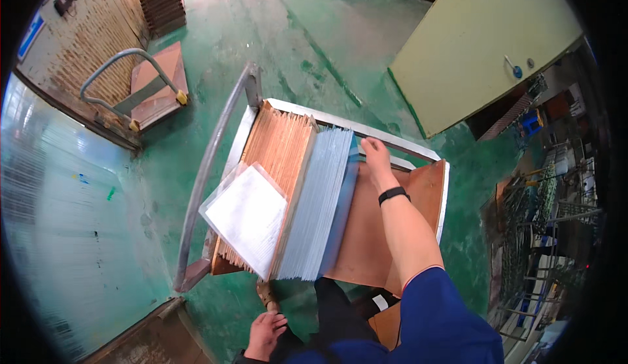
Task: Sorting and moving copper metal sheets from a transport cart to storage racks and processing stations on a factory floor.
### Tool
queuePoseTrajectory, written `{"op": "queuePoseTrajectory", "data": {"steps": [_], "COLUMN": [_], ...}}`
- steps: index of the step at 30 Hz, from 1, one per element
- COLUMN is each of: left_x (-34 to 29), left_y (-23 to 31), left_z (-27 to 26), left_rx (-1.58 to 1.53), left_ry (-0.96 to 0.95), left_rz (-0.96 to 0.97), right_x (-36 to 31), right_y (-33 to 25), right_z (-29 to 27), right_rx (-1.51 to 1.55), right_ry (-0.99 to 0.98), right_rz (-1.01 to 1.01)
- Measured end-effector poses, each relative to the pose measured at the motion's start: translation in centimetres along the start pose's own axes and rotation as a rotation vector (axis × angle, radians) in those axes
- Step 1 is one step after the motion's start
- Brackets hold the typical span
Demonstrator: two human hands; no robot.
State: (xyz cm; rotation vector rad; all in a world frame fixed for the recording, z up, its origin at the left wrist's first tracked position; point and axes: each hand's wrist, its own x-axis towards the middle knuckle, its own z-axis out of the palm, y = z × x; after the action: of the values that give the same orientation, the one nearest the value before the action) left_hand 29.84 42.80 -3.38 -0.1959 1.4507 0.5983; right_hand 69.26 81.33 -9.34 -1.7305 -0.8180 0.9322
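At the far edge of the cart (pixel 428 158), my right hand (pixel 375 156) is closed, fingers bent down beside the top corner of a translucent blue sheet (pixel 345 200). Whether they pinch that sheet is hidden. The blue sheet leans against a thick row of grey-blue thin panels (pixel 314 203) standing on edge. Left of these stands a row of brown boards (pixel 271 141), with a paper in a clear sleeve (pixel 247 213) lying across them. Down near my legs, my left hand (pixel 264 335) is apart from the cart, its fingers curled and nothing visible in them.
A grey tubular handle (pixel 212 161) rises at the cart's left end. Another handled trolley (pixel 157 86) stands by the left wall, near stacked brown pallets (pixel 162 4). A pale green cabinet (pixel 484 43) is at upper right; racks (pixel 543 253) crowd the right side. Plastic curtain strips (pixel 72 200) hang left.
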Motion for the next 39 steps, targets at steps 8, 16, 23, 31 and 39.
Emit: {"op": "queuePoseTrajectory", "data": {"steps": [8,16,23,31,39], "left_x": [4.6,8.4,9.0,8.6,5.7], "left_y": [-0.6,-0.4,-0.7,-1.3,-2.2], "left_z": [10.7,12.9,14.7,15.8,17.5], "left_rx": [-0.032,-0.172,-0.069,-0.100,-0.146], "left_ry": [0.074,0.088,0.305,0.324,0.242], "left_rz": [-0.081,-0.079,-0.033,-0.022,0.014], "right_x": [8.0,10.7,11.8,11.5,11.2], "right_y": [4.0,4.0,3.9,3.2,2.7], "right_z": [5.4,6.0,5.6,3.5,-0.8], "right_rx": [-0.387,-0.487,-0.386,-0.309,-0.168], "right_ry": [-0.049,-0.303,-0.461,-0.443,-0.438], "right_rz": [-0.292,-0.285,-0.214,-0.100,-0.020]}}
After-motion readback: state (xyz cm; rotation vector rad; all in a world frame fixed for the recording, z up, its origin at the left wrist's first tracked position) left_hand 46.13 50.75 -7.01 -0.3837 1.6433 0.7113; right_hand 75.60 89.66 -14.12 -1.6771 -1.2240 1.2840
